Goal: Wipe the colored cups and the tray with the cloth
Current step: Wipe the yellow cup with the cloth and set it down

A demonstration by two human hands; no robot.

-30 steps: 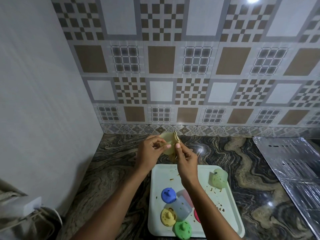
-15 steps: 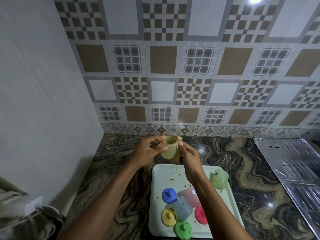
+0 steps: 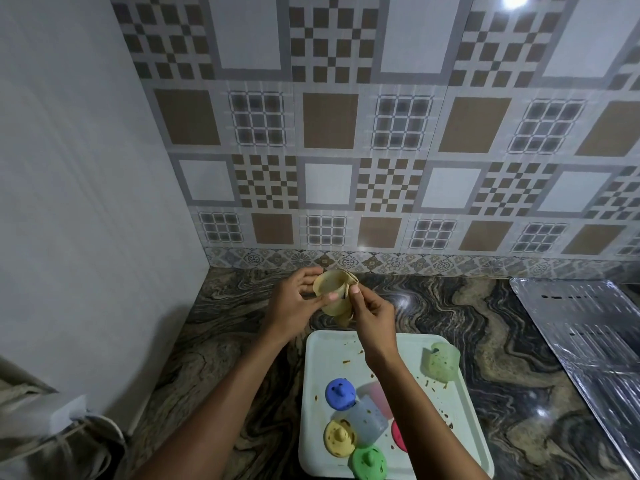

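While held above the table [image 3: 242, 341], just beyond the tray [image 3: 320, 362], the yellow cup [image 3: 330, 292] sits between both hands. Left hand [image 3: 294, 306] grips its body; right hand [image 3: 372, 313] pinches the cloth [image 3: 350, 281] (beige) at its rim.

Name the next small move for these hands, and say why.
Probably rotate the yellow cup in the left hand, so the cloth pinched by the right hand reaches the rest of its rim: the cloth covers only one side.
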